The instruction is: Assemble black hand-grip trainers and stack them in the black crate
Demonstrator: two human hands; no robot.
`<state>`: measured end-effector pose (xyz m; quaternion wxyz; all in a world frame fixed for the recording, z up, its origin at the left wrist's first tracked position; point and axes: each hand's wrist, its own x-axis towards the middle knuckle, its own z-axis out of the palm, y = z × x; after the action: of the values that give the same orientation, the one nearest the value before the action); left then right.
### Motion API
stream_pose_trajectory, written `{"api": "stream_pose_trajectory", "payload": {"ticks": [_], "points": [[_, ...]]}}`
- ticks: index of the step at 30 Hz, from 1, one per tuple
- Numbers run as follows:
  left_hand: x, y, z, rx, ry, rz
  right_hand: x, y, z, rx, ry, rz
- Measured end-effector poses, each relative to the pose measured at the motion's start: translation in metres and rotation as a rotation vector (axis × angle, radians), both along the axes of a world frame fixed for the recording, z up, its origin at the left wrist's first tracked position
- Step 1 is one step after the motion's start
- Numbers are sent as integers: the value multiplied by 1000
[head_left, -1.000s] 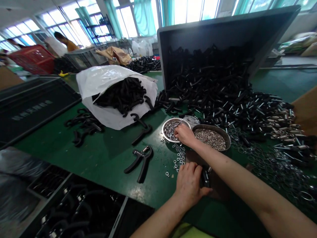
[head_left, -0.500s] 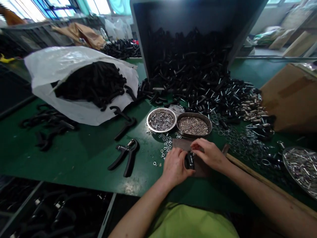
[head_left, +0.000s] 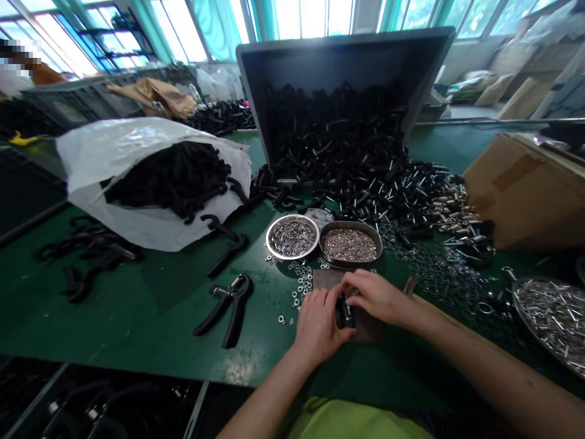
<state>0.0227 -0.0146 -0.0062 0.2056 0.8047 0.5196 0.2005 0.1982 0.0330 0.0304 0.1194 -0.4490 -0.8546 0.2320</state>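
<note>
My left hand is closed round a small black part with a shiny metal piece on it, above a flat brownish plate. The fingertips of my right hand are pinched together at the part's upper end; whatever they hold is hidden. To the left lies an assembled black hand grip strengthener with a metal spring. Small nuts are scattered beside my left hand. Just beyond my hands stand a round metal dish of small hardware and an oval tin of tiny metal pieces.
A large grey bin lies tipped, black handles spilling out. At left is a white sack of black handles. Metal rings, a cardboard box and a tray of metal pins occupy the right.
The camera view has tilted up, so the scene sits lower and more window shows. My right fingers have come in closer over the black part; my left hand still grips it.
</note>
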Motion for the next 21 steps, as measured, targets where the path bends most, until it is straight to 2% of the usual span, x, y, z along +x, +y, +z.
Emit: {"api": "stream_pose_trajectory", "payload": {"ticks": [2,5,8,10,12,15,21], "points": [[-1,0,2,-6,20,-30,-1,36,18,-70,-41,-8],[-1,-1,4,-9,59,-54,-16,102,30,58,-108,-188],[-1,-2,4,-5,71,-48,-43,162,18,76,-181,-261],[0,-2,3,-3,79,-49,-60,189,5,52,-238,-277],[0,-2,3,-1,88,-55,-73,206,-6,19,-289,-279],[0,-1,2,-3,86,-58,-83,217,-16,-17,-338,-285],[0,1,-1,-62,-4,-46,-79,218,-20,-20,-303,-322]]}}
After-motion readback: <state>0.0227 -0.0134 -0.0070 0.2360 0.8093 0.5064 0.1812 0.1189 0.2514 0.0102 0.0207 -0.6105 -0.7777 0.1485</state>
